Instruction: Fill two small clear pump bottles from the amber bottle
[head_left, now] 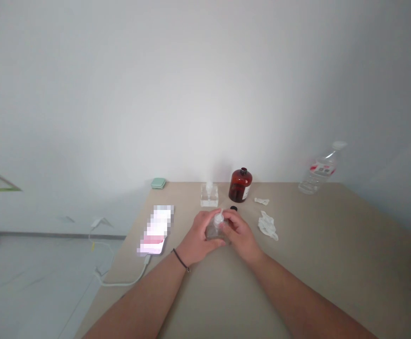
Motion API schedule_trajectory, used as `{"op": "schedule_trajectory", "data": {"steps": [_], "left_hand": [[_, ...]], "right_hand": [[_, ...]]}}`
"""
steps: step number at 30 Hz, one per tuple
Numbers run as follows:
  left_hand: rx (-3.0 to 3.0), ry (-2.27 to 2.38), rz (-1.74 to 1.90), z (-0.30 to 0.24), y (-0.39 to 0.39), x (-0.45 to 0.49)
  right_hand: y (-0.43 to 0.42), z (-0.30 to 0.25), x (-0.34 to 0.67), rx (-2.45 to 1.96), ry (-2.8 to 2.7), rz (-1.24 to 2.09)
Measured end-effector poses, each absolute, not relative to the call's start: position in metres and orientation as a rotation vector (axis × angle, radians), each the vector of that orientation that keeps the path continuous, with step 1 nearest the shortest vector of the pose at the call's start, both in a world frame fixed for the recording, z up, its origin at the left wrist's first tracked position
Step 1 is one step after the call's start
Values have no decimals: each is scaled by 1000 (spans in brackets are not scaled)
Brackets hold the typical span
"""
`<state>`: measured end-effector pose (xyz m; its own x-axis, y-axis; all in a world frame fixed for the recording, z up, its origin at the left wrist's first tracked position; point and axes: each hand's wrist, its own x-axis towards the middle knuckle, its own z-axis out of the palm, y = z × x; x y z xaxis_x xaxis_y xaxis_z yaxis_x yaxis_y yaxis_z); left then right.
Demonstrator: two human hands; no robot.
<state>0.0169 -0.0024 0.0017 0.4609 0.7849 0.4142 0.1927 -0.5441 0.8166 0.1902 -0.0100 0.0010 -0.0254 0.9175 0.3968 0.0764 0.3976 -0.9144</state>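
Just in front of me is a small clear bottle [212, 232] with a translucent, pump-like top [219, 219]. My left hand [196, 239] is wrapped round the bottle's left side, thumb across the near face. The fingers of my right hand [242, 235] close on the top from the right; how they grip behind it is hidden. Beyond them stands a square clear bottle [209, 201] with a whitish top. To its right is an open brown bottle [239, 186] with a white label. A small black cap [234, 208] lies just behind my right hand.
Crumpled white tissue [268, 226] and a smaller piece [261, 201] lie to the right. A clear plastic water bottle [320, 172] stands at the back right. On the left are a lit phone [157, 230], its white cable [124, 284] and a green case [158, 183]. A wall backs the table [325, 263].
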Motion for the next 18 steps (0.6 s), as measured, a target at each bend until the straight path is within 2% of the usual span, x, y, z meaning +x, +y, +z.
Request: {"op": "schedule_trajectory", "data": {"steps": [4,18], "left_hand": [[1993,816,1055,2,-2,17],[1894,801,1091,5,-4,22]], "right_hand": [[-10,2,192,-944,-1420,937],[-9,-2,190,-1006,-1469,868]]}}
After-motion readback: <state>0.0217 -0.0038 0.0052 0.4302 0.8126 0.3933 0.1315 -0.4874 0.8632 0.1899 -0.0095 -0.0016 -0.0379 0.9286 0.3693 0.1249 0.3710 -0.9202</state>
